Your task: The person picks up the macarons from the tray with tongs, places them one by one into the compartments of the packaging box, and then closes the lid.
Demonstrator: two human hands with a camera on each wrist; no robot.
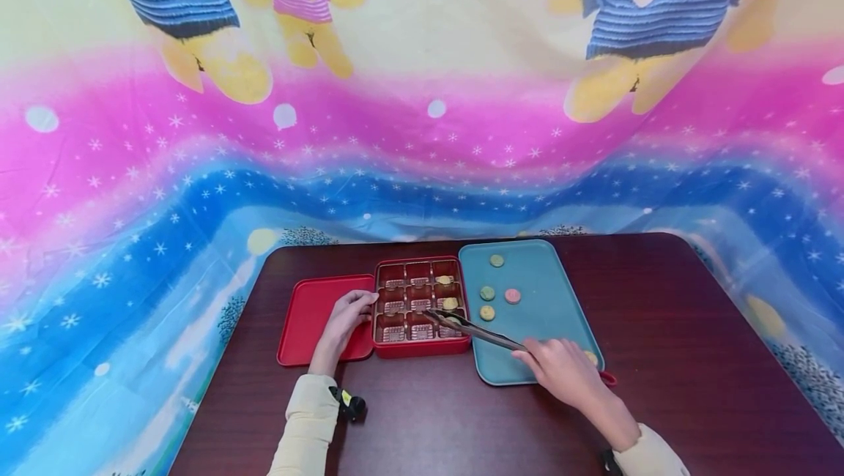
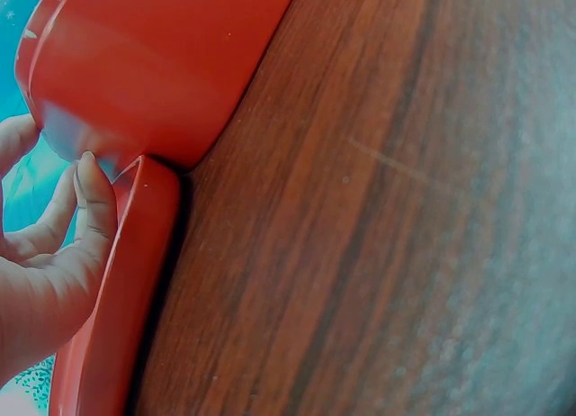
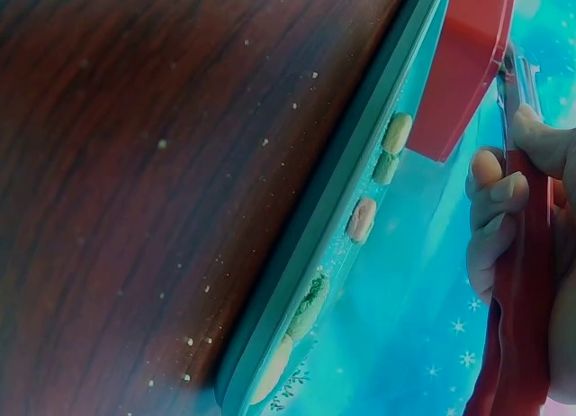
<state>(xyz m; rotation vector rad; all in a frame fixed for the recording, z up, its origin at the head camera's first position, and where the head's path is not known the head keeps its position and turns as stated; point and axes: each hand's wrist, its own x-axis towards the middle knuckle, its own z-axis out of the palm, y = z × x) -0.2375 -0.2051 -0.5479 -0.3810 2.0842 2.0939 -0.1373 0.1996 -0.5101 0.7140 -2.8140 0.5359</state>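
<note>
My right hand [image 1: 567, 372] grips a pair of tongs with red handles [image 3: 526, 281] and metal arms [image 1: 481, 331]. Their tips reach over the lower right part of a red box [image 1: 422, 348], which has a brown insert split into several compartments. Small round cookies sit in its right column: a yellowish one [image 1: 445, 280] at the back, another yellow cookie [image 1: 450, 303] in the middle and a greenish one partly behind the tongs. Fingertips of my left hand [image 1: 346, 321] rest against the box's left wall, close to the rim [image 2: 34, 65].
A blue-green tray [image 1: 541, 271] right of the box bears two green cookies [image 1: 487, 293], a pink cookie [image 1: 512, 296] and yellow cookies [image 1: 487, 313], one beside my right hand. Left of the box lies a red lid [image 1: 316, 307], partly under my left hand. Crumbs dot the tabletop [image 3: 180, 209].
</note>
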